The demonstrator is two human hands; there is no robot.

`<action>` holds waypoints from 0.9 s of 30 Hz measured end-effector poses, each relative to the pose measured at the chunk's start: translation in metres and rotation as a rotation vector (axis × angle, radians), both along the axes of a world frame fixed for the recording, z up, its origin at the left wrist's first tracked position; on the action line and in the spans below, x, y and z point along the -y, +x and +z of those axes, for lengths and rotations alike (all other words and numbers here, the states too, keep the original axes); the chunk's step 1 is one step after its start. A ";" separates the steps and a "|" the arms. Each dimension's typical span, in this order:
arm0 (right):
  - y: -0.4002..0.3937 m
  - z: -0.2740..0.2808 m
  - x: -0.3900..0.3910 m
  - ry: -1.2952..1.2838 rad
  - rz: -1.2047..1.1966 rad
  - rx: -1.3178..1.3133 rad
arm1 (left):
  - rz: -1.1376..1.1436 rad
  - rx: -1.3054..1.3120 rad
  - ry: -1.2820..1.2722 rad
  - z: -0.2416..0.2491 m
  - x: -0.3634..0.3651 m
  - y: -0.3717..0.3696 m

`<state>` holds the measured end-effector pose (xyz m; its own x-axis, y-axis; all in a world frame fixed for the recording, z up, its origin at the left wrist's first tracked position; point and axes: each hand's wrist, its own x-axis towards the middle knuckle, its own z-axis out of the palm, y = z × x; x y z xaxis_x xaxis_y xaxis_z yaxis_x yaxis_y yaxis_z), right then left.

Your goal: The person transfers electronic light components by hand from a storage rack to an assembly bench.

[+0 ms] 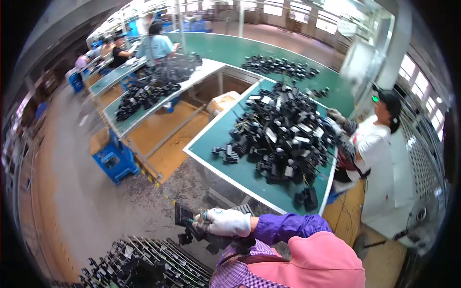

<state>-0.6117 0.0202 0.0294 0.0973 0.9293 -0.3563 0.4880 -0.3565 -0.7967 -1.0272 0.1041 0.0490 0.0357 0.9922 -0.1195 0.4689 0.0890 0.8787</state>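
Note:
My right hand, in a white glove below a purple sleeve, reaches leftward across the front of my body. Its fingers are closed around a black finned part, with thin wires showing near the fingertips. More black pieces hang below that hand, partly blurred. Behind the wrist, a grey slatted piece shows in part. My left hand does not show. To the lower left, a rack of rods carries many similar black parts with wires.
A green table with a white rim bears a large heap of black parts. A co-worker with gloved hands stands at its right side. Blue stool stands on the floor at left. Other people work along benches farther back.

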 end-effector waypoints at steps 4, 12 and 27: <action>0.016 0.007 0.047 -0.052 -0.325 0.010 | -0.152 0.505 -0.165 -0.009 -0.055 0.060; 0.092 0.010 0.148 0.343 -1.060 -0.104 | -0.507 0.634 -0.227 0.035 -0.073 0.314; 0.281 0.056 0.204 0.843 -1.640 -0.273 | -1.045 0.854 -0.365 0.058 0.011 0.770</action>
<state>-0.3302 -0.1835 0.0851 0.9924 -0.1031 -0.0680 -0.0462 0.2008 -0.9785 -0.2571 0.0935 0.1069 0.9224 0.3794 0.0718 -0.2026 0.3174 0.9264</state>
